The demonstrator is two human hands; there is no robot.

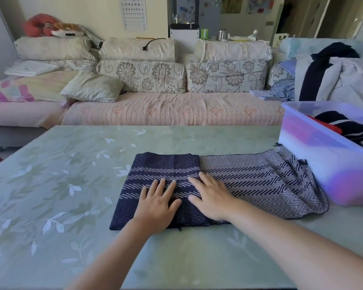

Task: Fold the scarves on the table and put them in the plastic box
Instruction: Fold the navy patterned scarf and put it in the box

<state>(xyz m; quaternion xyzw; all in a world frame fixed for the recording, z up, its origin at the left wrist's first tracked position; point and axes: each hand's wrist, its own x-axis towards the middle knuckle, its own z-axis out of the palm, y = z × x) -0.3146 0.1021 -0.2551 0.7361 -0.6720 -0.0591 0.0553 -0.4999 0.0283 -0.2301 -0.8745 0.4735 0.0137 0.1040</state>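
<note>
Both flat palms, left hand point(155, 204) and right hand point(213, 198), press the soft, limp herringbone scarf point(260, 181); I would pinch its loose edge beyond the right hand.

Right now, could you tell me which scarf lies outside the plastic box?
The navy-and-lilac zigzag scarf, under the left hand and right hand; the red scarf and dark striped scarf lie in the box.

Green leaf-patterned table point(50, 185) under navy zigzag scarf point(249, 181), plastic box point(323, 155).

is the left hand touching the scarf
Touching: the head view shows the left hand lying flat on the folded dark part of the scarf.
</note>
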